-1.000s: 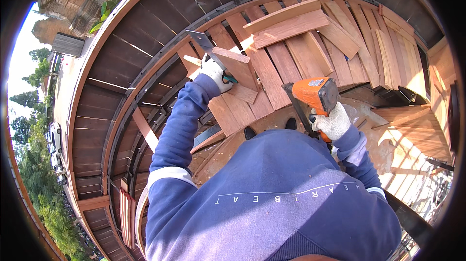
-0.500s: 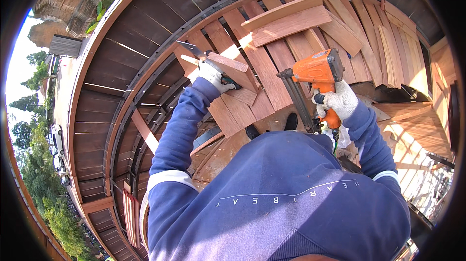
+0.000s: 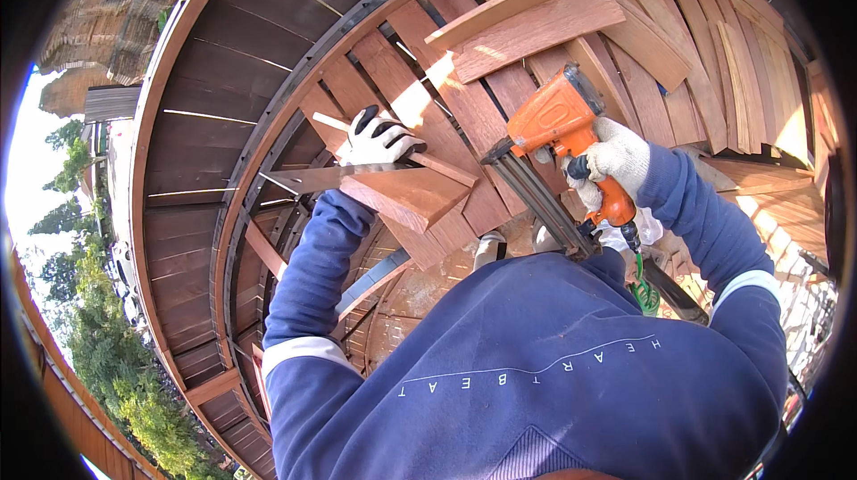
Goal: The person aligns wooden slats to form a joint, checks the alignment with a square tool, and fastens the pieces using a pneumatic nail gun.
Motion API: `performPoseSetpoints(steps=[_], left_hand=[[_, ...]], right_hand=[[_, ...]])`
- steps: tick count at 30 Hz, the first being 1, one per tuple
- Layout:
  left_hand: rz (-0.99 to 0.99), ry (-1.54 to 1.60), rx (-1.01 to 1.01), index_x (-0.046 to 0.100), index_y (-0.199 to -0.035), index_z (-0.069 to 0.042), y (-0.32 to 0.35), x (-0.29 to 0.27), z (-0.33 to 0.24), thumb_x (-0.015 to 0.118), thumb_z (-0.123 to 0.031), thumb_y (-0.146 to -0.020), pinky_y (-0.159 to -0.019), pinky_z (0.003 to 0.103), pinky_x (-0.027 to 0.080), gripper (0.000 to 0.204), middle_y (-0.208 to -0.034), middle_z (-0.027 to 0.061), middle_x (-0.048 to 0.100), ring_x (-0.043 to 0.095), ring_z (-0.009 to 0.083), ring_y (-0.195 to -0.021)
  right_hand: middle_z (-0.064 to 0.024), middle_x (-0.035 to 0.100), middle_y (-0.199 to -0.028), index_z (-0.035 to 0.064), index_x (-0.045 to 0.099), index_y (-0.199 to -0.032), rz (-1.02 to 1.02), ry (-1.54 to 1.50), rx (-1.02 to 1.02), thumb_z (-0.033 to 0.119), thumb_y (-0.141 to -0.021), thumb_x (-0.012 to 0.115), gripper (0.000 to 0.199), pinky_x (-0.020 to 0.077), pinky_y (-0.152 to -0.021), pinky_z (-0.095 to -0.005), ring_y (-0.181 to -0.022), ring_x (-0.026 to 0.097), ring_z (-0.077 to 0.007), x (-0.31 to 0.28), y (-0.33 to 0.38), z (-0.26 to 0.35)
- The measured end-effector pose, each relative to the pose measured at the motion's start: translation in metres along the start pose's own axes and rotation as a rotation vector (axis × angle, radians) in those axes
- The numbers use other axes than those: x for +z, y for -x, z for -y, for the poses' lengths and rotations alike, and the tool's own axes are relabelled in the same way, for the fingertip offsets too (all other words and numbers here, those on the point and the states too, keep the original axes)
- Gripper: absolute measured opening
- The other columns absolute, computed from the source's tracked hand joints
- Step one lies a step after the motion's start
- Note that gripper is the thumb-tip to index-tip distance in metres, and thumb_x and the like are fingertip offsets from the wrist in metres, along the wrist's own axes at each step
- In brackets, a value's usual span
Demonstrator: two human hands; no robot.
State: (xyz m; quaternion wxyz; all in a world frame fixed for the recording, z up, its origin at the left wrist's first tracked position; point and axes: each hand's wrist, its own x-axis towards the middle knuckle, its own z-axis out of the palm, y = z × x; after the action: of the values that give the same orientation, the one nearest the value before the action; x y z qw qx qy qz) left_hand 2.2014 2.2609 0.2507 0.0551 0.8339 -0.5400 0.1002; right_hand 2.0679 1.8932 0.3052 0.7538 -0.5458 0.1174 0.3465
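My right hand [image 3: 614, 163], in a white knit glove, is wrapped around the handle of an orange nail gun [image 3: 555, 114]. Its long dark magazine slants down toward my body. My left hand [image 3: 379, 138], gloved in white with dark fingertips, is curled over a handsaw whose flat metal blade [image 3: 326, 178] sticks out to the left; the saw's handle is mostly hidden. Just below this hand a short reddish wooden board [image 3: 411, 196] lies tilted above the planks. Whether my left fingers also grip the board cannot be made out.
Slatted wooden planks [image 3: 486, 119] form a curved surface ahead, with gaps between them. Loose boards [image 3: 536, 29] lie stacked at the far side, more at the right. A green air hose [image 3: 644, 293] hangs below the nail gun. A dark curved railing [image 3: 210, 87] runs along the left.
My left hand has turned over, swinging the saw blade down and left, and the board has tilted toward me. The nail gun has shifted slightly left and up in the view.
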Motion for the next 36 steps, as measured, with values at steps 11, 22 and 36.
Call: performPoseSetpoints(steps=[11,22,36], left_hand=[[-0.133,0.049,0.122,0.072,-0.09,-0.026,0.004,0.02,0.017,0.069,-0.037,-0.055,-0.093,0.048,0.045,0.037,-0.085,-0.0049,0.066,0.064,0.0173,-0.087],[-0.022,0.108,0.012,0.068,-0.093,-0.023,0.01,0.012,0.008,0.067,-0.02,-0.065,-0.098,0.046,0.043,0.029,-0.092,-0.0035,0.063,0.059,0.0184,-0.093],[0.099,0.14,-0.015,0.065,-0.106,-0.024,0.016,0.016,0.01,0.08,-0.038,-0.061,-0.108,0.055,0.029,0.049,-0.114,-0.001,0.061,0.054,0.0237,-0.112]], right_hand=[[-0.0103,0.061,-0.076,-0.0041,0.053,-0.116,0.182,-0.035,0.086,0.016,-0.086,0.052,0.037,0.0541,-0.053,-0.0315,-0.054,0.06,-0.0176,-0.007,-0.045,0.011],[-0.0075,0.059,-0.067,-0.0038,0.057,-0.11,0.154,-0.119,0.283,0.001,-0.071,0.057,0.039,0.0466,-0.043,-0.0286,-0.048,0.057,-0.0159,0.007,-0.063,0.023],[-0.0087,0.058,-0.067,-0.0058,0.058,-0.11,0.198,-0.092,0.352,0.007,-0.072,0.06,0.04,0.0449,-0.041,-0.0295,-0.045,0.054,-0.0163,0.01,-0.067,0.027]])
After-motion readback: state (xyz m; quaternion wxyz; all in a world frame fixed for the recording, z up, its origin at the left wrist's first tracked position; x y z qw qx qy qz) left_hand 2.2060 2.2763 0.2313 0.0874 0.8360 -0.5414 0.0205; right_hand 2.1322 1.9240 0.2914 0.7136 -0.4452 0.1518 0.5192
